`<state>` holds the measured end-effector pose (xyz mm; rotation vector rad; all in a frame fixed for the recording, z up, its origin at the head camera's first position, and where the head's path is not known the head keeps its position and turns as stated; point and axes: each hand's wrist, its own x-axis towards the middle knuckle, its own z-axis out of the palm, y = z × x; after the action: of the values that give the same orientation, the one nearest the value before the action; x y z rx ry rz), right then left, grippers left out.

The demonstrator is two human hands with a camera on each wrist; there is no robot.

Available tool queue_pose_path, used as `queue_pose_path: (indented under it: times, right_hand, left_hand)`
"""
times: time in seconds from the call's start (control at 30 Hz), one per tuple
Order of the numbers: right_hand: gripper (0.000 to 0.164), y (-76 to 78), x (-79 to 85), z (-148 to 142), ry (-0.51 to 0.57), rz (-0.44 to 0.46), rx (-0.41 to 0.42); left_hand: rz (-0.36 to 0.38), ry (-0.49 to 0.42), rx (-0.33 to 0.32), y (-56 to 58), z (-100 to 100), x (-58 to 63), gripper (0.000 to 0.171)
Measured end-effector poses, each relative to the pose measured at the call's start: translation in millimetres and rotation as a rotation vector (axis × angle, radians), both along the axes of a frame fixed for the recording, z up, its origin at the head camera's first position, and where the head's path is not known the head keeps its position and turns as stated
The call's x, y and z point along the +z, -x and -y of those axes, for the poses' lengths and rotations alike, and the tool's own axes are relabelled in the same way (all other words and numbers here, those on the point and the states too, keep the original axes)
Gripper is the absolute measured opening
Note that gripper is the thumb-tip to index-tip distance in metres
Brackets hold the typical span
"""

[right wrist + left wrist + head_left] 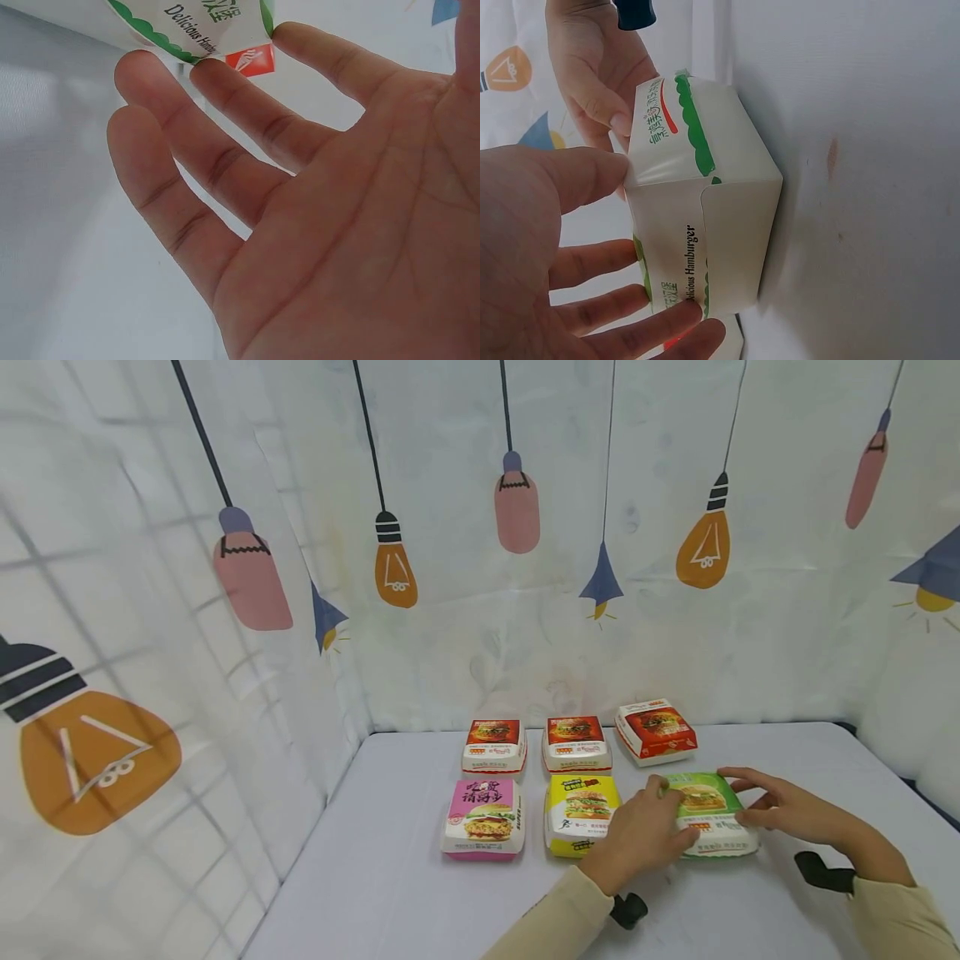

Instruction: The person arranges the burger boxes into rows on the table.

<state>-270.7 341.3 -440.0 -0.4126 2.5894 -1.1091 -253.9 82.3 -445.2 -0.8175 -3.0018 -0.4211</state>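
A green and white hamburger box (708,814) sits at the front right of a group of boxes. My left hand (637,835) holds its left side, the thumb at the front edge and the other fingers spread along the side wall (682,255). On the opposite side, my right hand (795,810) holds the box with the thumb near the front corner and the index finger at the back corner. The right wrist view shows the index and middle fingertips (206,71) right at the box's edge, while the outer fingers stand off it.
Left of the green box stand a yellow hamburger box (581,814) and a pink one (483,818). Behind are two red and white boxes (495,747) in line and a third (656,731) set askew. A white table (375,877) meets a lamp-patterned curtain (450,668).
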Motion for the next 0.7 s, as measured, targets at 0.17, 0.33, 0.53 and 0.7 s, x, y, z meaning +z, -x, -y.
queue_pose_path:
  times: [0.17, 0.33, 0.53, 0.7]
  right_hand:
    - [0.075, 0.4, -1.4, -2.8, 0.006, 0.003, 0.006]
    - [0.074, 0.9, -4.0, -5.5, 0.013, 0.002, 0.013]
    - [0.078, 0.8, -4.3, -5.9, 0.017, 0.010, 0.013]
    - [0.079, 1.1, -3.7, -5.5, 0.016, 0.025, 0.010]
  left_hand:
    - [0.012, 0.006, 0.001, 0.2, -0.4, 0.7, 0.050]
    - [-0.002, 0.011, -0.010, 0.5, 0.4, 0.7, 0.049]
    - [-0.022, 0.006, -0.030, 0.2, 1.5, -0.2, 0.049]
    - [-0.036, 0.010, -0.035, 0.4, 2.0, -0.3, 0.049]
